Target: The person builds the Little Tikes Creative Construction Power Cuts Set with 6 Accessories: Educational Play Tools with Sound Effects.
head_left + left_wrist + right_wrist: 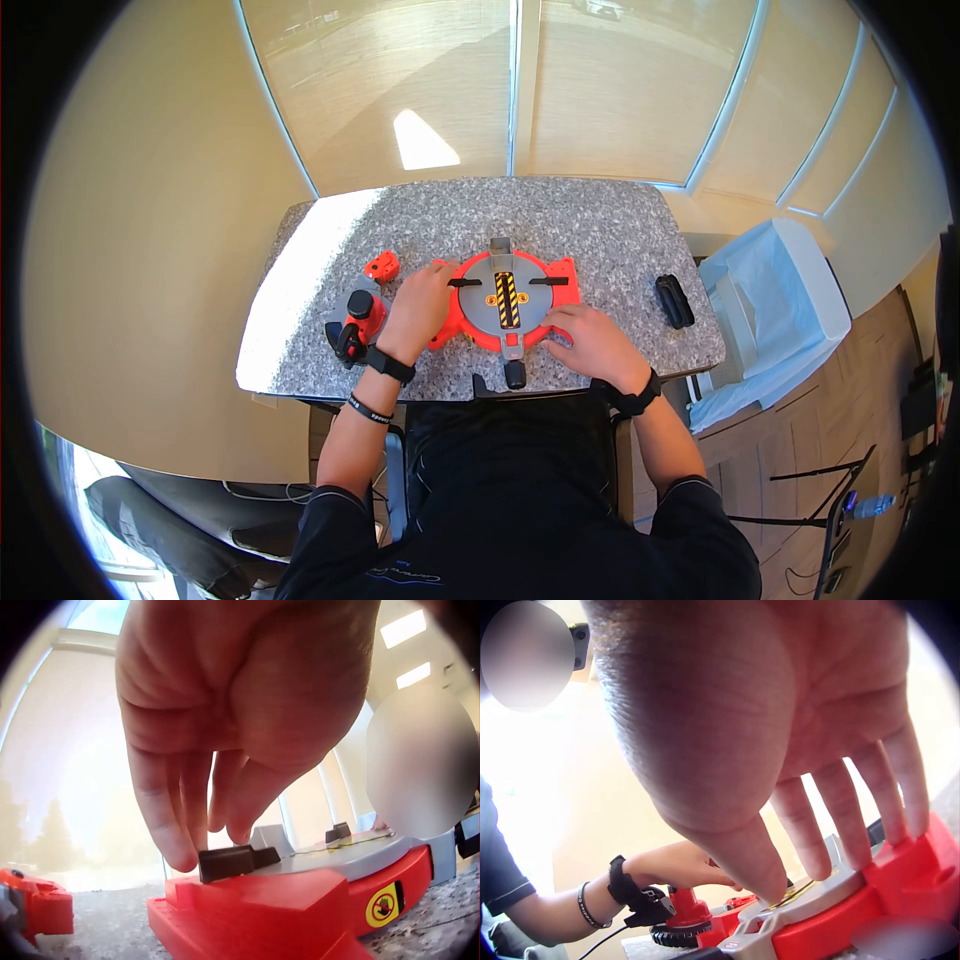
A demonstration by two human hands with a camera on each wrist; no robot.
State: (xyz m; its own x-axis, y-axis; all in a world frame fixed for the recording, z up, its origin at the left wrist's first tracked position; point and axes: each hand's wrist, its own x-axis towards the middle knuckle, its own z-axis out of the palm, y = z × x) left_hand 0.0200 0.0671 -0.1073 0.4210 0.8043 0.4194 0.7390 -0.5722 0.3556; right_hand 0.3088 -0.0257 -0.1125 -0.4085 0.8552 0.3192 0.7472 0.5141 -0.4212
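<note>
A red toy saw base point(565, 272) with a round grey turntable point(478, 308) sits on the granite table in front of me. Yellow-black stripes run along its middle slot, and a black knob point(515, 375) sticks out at its near end. My left hand point(420, 305) reaches down over the base's left side, fingers extended beside a black tab point(234, 862). On the right, my other hand point(600, 345) rests its straightened fingertips on the red edge point(900, 874), thumb over the grey disc. Neither hand grips anything.
Left of the base stands a red and black toy saw part point(368, 318), with a small red piece point(381, 266) behind it. A black object point(674, 301) lies near the table's right edge. Beyond that edge is a bin with a pale blue liner point(805, 245).
</note>
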